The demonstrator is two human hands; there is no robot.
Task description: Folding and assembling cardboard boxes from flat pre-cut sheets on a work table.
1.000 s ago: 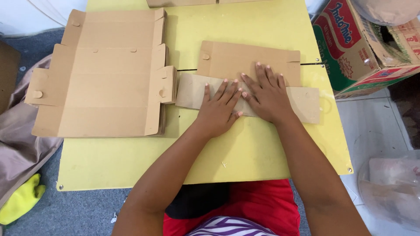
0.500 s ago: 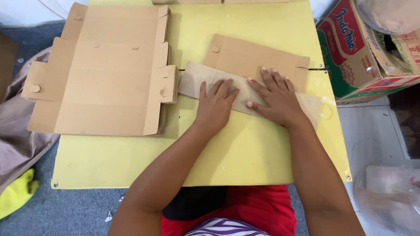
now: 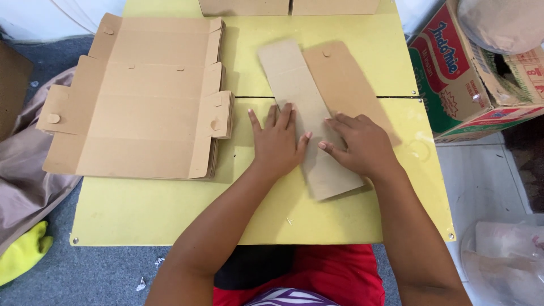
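Observation:
A folded brown cardboard piece [image 3: 317, 90] lies on the yellow table [image 3: 170, 209], turned so its long side runs away from me. My left hand [image 3: 277, 141] rests flat on its left edge with fingers spread. Over the lower right part of the same piece, my right hand [image 3: 360, 144] presses down, fingertips pointing left toward the fold. Neither hand grips anything; both lie palm down.
A stack of flat unfolded cardboard box blanks [image 3: 141, 96] covers the table's left half. More cardboard [image 3: 289, 7] sits at the far edge. A printed carton [image 3: 481, 68] stands to the right, cloth [image 3: 22, 187] lies on the left floor, and a plastic bag [image 3: 504, 255] at lower right.
The cardboard piece has been rotated from lying crosswise to lying lengthwise, away from me. Both hands turned with it and stay pressed on it.

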